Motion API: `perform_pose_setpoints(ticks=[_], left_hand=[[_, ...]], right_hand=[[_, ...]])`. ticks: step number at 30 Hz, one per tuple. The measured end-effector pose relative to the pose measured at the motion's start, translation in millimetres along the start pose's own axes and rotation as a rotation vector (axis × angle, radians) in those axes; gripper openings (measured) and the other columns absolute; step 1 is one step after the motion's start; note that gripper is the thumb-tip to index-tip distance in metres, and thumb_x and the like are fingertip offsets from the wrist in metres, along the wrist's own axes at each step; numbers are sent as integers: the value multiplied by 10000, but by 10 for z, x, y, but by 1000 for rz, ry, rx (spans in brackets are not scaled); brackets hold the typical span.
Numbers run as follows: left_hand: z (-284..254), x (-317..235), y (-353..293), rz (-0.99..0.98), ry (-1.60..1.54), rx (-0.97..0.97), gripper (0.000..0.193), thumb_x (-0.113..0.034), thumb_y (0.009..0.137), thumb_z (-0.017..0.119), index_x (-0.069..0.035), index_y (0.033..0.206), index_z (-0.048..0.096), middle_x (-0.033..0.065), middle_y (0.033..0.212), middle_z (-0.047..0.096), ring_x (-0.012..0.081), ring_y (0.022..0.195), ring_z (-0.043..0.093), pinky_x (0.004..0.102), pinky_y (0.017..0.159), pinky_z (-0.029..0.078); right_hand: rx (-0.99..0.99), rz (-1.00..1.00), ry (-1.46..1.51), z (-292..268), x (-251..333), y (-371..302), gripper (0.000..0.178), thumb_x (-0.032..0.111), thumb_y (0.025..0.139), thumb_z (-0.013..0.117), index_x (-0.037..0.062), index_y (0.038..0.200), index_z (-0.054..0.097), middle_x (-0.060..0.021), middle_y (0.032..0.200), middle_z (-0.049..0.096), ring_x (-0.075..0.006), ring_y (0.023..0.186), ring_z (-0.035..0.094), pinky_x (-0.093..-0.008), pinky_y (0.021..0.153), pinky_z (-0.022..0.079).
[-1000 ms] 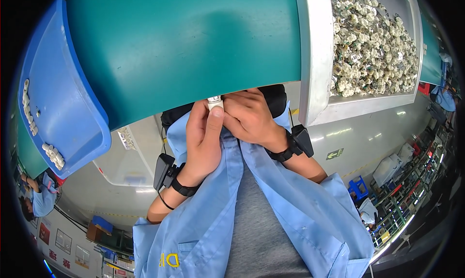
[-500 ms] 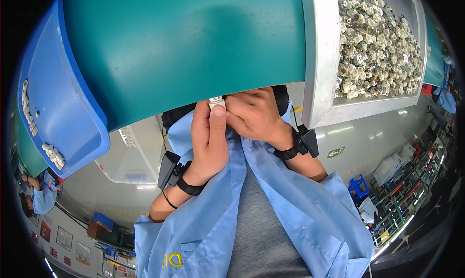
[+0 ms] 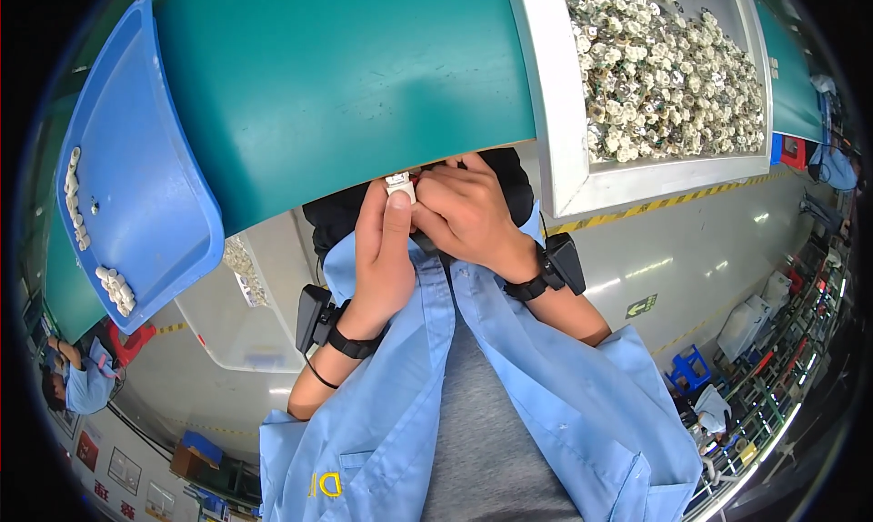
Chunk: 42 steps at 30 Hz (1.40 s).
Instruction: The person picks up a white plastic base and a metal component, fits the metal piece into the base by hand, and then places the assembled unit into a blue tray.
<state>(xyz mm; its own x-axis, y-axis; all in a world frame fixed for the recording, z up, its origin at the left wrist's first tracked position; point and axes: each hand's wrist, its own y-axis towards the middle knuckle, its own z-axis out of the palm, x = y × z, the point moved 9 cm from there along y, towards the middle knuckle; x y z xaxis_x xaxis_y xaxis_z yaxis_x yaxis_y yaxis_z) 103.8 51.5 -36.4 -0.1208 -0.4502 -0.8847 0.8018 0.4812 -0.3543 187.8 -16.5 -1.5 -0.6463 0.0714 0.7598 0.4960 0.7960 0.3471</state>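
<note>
My left hand [image 3: 386, 254] pinches a small white plastic housing [image 3: 400, 187] between thumb and fingers, just off the near edge of the green table [image 3: 355, 76]. The end of the housing away from me looks stepped or notched. Close against its right side is my right hand [image 3: 471, 211], fingers curled and tips together. A speck of dark red shows by those fingertips, but what they hold, if anything, is mostly hidden.
At left, a blue tray [image 3: 150, 176] holds several white pieces [image 3: 115, 290] and a small dark bit. A metal-rimmed bin [image 3: 556, 95] at right is heaped with small white and metal parts [image 3: 668, 76]. Below the table at left stands a translucent box [image 3: 241, 326].
The view has shifted, so the tray sits farther right and the bin farther left. More of the white housing shows now above my left thumb. Both hands stay close together.
</note>
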Motion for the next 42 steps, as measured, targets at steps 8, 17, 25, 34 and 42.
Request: perform_pose_setpoints(ticks=[8,17,25,34,42], left_hand=[[-19,25,80,-45,0,2,377,-293,1110,424,-9,1335,524,-52,955,520,40,805,412,211,702,366],[-58,95,11,-149,-142,13,371,-204,1101,413,23,1385,482,50,1244,567,118,1139,533,298,1013,422],[154,-588,-343,249,-35,456,377,-411,946,492,-35,917,497,19,920,513,113,803,461,285,711,372],[575,-837,-60,109,13,646,510,-429,909,494,45,1075,583,65,994,575,155,899,514,295,793,399],[493,-1211,333,401,278,440,357,-303,1004,460,27,1042,589,68,964,571,172,880,528,318,792,428]], right_hand=[[-16,34,26,35,-38,36,208,125,871,676,38,730,550,-112,689,590,-313,643,578,-402,720,451],[-6,112,-41,-16,95,5,220,127,868,684,37,723,546,-104,653,565,-314,628,577,-381,703,448],[-131,249,627,-508,518,-154,184,116,871,745,30,1027,698,-86,900,606,-220,810,601,-336,748,456],[83,-73,429,-1085,856,457,231,104,886,754,9,1083,681,-73,1003,573,-183,892,588,-310,791,500],[115,-25,270,-1671,376,1170,208,129,891,764,29,1050,673,-82,950,639,-185,863,623,-328,791,515]])
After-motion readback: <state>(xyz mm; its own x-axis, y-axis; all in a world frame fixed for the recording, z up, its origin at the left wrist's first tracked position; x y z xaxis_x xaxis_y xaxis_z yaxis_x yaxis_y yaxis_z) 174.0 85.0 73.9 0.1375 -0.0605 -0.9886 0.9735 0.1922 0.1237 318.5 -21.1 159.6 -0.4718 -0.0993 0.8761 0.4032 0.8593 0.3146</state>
